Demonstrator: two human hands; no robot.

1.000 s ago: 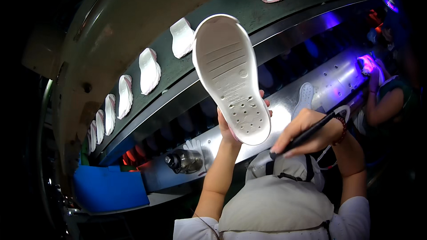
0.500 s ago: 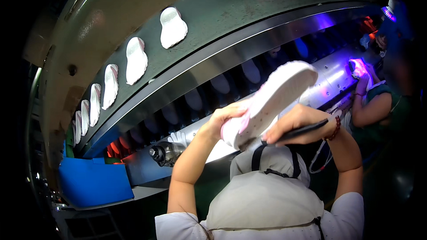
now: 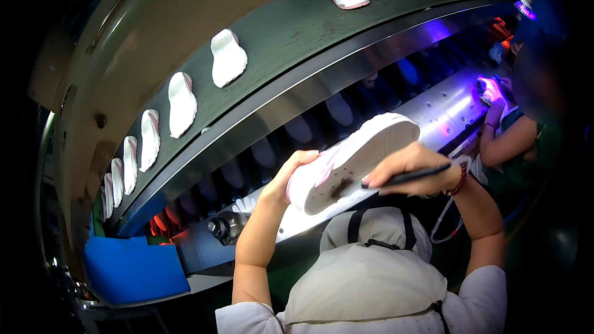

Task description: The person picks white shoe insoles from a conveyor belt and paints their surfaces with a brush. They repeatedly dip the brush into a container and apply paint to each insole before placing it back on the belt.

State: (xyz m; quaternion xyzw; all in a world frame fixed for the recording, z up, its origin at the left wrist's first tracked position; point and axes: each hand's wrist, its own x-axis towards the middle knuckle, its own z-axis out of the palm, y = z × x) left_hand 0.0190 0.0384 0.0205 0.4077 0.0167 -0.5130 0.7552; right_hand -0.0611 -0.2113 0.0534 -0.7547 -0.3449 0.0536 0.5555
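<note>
Left hand [image 3: 292, 172] gripping sole [image 3: 356, 153]; right hand [image 3: 411, 168] with brush [image 3: 417, 175] at underside [image 3: 365, 164].

No lettering, labels, numbers or signs can be read here.

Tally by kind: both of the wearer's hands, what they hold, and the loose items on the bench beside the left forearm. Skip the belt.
Hands: 2 (left hand, right hand)
Sole: 1, in the left hand
Tool: 1, black, in the right hand
Bottle: 1
Glove: 1, white
Total: 6
</note>
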